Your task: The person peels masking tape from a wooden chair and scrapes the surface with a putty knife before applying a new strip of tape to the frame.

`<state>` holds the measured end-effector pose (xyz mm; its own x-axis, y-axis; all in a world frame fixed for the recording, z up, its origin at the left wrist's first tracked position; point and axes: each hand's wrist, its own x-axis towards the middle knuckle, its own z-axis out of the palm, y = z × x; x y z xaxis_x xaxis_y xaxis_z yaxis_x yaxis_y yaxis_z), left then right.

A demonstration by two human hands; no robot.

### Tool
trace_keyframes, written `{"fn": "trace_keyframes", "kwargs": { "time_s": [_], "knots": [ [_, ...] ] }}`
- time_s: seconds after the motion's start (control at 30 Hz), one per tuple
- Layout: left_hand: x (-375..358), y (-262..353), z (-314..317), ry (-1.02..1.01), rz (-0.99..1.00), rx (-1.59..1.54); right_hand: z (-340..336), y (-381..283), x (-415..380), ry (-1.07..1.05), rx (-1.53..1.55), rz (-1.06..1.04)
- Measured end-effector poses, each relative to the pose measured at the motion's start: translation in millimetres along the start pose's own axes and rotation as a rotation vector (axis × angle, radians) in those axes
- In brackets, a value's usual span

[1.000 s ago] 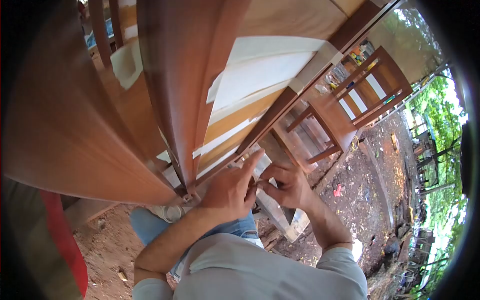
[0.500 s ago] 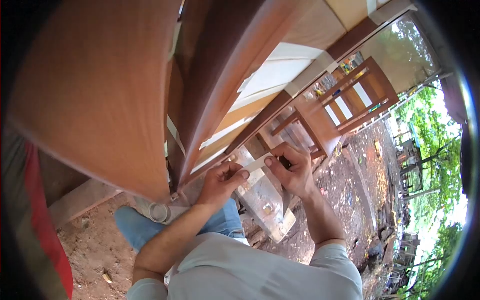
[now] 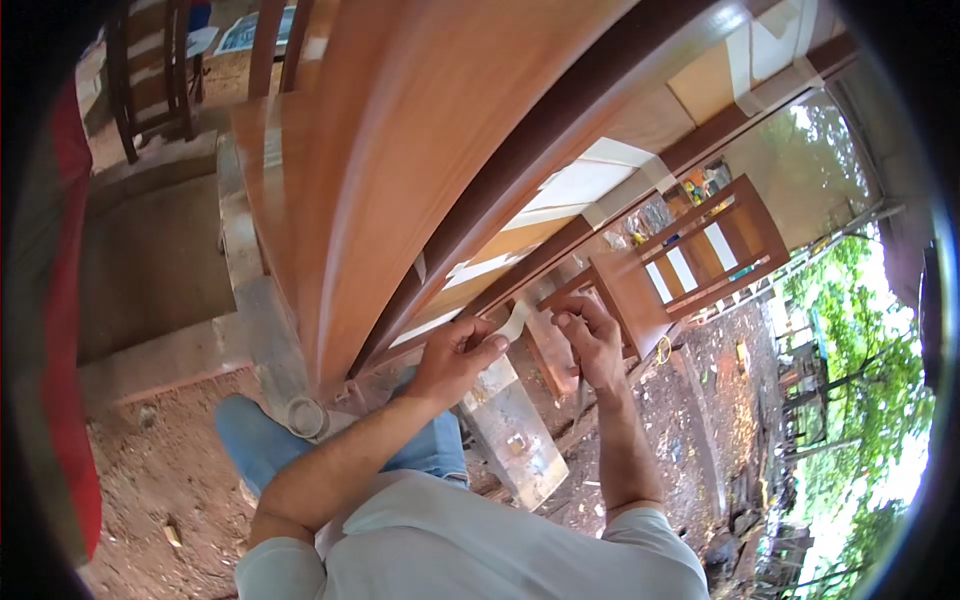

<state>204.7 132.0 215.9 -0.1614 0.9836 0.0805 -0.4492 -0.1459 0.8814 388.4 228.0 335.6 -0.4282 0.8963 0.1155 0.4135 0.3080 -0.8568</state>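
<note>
A short strip of pale tape is pinched between the thumb and fingers of my left hand, its free end curling upward. My right hand is a little to the right of the strip, apart from it, with thumb and forefinger pressed together; whether anything small is between them is too small to tell. Beyond both hands leans a large reddish-brown wooden piece, with paper and tape covering on the section behind it.
A roll of tape rests by my knee at lower left. A wooden board lies below my hands. A brown wooden chair stands at the right, and another dark chair at the upper left. Trees are at far right.
My right hand has let go of the strip's end and moved away slightly; the strip now curls from my left hand. The view has shifted, showing more of the left side.
</note>
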Motion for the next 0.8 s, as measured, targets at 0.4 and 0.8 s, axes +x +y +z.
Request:
{"fn": "trace_keyframes", "kwargs": {
  "time_s": [0.4,0.8],
  "knots": [
    [8,7,11,-0.103,0.122,-0.029,12,13,-8,-0.053,0.405,0.25],
    [26,-12,20,0.021,-0.099,-0.253,9,16,5,0.26,-0.043,-0.082]
  ]
}}
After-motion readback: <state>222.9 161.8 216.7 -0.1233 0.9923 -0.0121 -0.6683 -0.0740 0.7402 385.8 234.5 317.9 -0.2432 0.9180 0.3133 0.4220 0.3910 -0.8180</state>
